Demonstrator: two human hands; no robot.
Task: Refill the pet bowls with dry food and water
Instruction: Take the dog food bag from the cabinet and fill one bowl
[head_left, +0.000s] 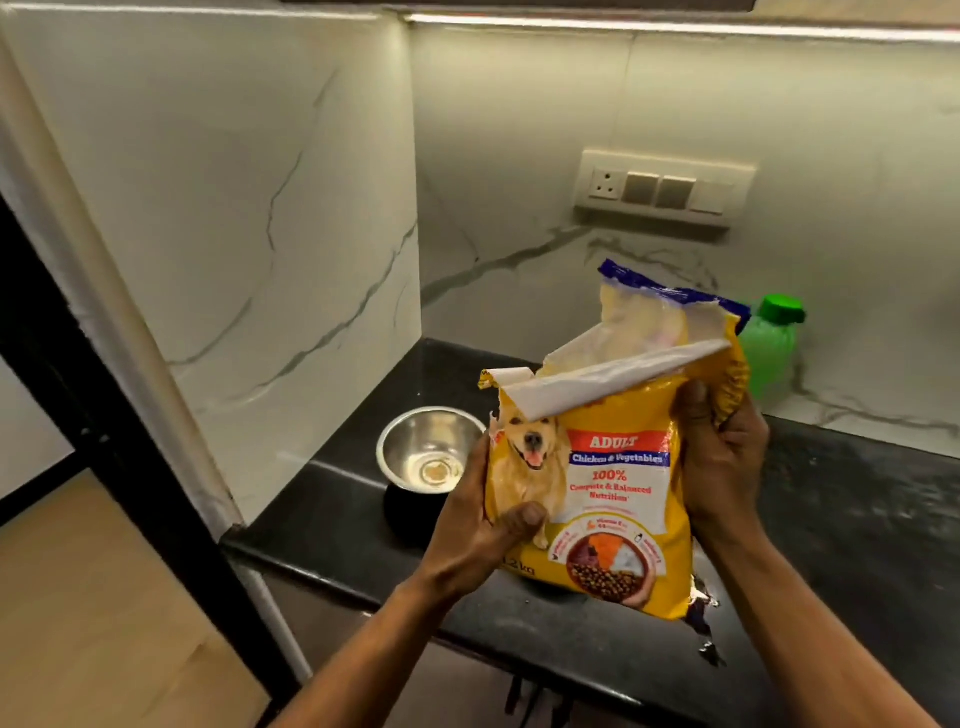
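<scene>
- Nearest my view: two bare forearms coming up from 6 o'clock, both hands on one bag.
- Left hand (475, 525) grips the lower left edge of the yellow plastic dog-food bag (613, 499); thumb pressed on the front over the printed dog, the other fingers wrapped behind where I can't see them.
- Right hand (719, 457) is closed around the bag's upper right edge, thumb on the front, fingers behind.
- I see the bag held upright, tilted slightly, above the glossy black stone countertop (857, 519). Its top is torn open, a white inner flap folded forward, mouth pointing to 12 o'clock. Front print reads "ADULT", "Chicken & Vegetables".
- Round stainless-steel pet bowl (431, 452) sits on the countertop at 9 o'clock of the bag, just beside the left hand; looks nearly empty, only a pale patch at the bottom, I can't tell what.
- Translucent green plastic bottle with green cap (769, 348) stands at 1 o'clock behind the bag, partly hidden by it, near the wall.
- Cream wall switch panel with socket (665, 189) at 12 o'clock on the white marble-veined backsplash (260, 208).
</scene>
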